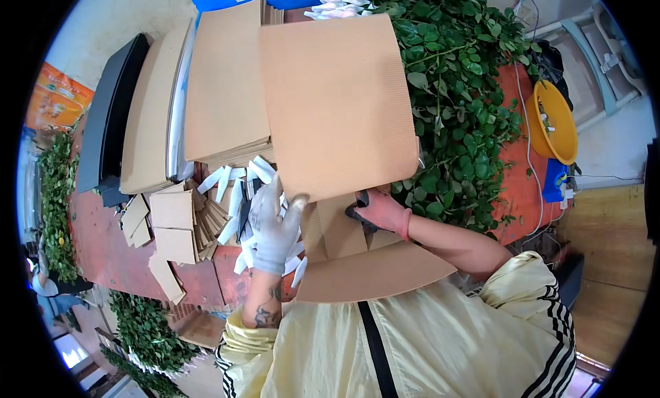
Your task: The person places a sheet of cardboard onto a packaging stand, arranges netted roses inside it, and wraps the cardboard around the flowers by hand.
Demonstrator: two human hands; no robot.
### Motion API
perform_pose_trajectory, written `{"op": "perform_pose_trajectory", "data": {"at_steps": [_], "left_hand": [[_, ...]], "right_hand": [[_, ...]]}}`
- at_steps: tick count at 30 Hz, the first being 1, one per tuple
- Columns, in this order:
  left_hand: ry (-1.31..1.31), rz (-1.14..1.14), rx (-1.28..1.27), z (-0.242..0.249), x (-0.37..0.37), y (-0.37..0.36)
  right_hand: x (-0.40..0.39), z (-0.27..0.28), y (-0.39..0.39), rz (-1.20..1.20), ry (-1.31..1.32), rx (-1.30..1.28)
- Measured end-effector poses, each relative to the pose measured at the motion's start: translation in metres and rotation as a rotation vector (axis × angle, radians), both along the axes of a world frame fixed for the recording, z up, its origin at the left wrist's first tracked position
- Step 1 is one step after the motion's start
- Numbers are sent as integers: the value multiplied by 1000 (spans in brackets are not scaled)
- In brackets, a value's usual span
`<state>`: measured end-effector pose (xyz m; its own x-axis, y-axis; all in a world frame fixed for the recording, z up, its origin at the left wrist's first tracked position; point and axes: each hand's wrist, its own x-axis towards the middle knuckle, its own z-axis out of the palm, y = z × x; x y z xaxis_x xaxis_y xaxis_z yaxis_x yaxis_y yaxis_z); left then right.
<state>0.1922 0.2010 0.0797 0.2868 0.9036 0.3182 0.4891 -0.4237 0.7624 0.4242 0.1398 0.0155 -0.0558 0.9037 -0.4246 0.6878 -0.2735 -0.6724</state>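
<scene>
A large brown corrugated cardboard sheet (337, 102) is held up in front of me, partly folded, with a lower flap (375, 271) resting near my lap. My left hand (273, 226), in a grey-white glove, grips the sheet's lower left edge with the thumb on top. In a pink glove with dark fingertips, my right hand (381, 211) holds the fold at the sheet's lower right. Behind the left hand lies a pile of white strips (237, 181).
Stacks of flat cardboard sheets (223, 82) cover the red table (103, 253), with small cut cardboard pieces (172, 223) at the left. A mass of green leafy stems (460, 102) lies at the right. A yellow basin (553, 123) sits farther right.
</scene>
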Motion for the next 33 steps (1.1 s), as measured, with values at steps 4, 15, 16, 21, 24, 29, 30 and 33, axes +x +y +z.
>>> {"op": "perform_pose_trajectory", "data": {"at_steps": [4,15,16,21,24,29,30,33], "left_hand": [[30,-39,-58,7,4,8],[-75,127,-238,-24,13,-16],[-71,128,-237,-22,18,-12],[-462,76,-342,-21,30,-5],[-517,23,-430,-19,27,-5],[-512,-3,-518,-16,19,0],[-503,-11,-511,-16,19,1],[-434,-40,-452,-22,15,3]], "right_hand": [[1,-20,-3,57,-161,145],[4,-13,-2,73,-84,63],[3,-7,-2,13,-38,33],[5,9,4,3,23,-104],[3,-5,-4,18,-32,-15],[-2,36,3,38,-163,3],[-2,35,4,40,-166,4],[-3,31,7,84,-201,-68]]}}
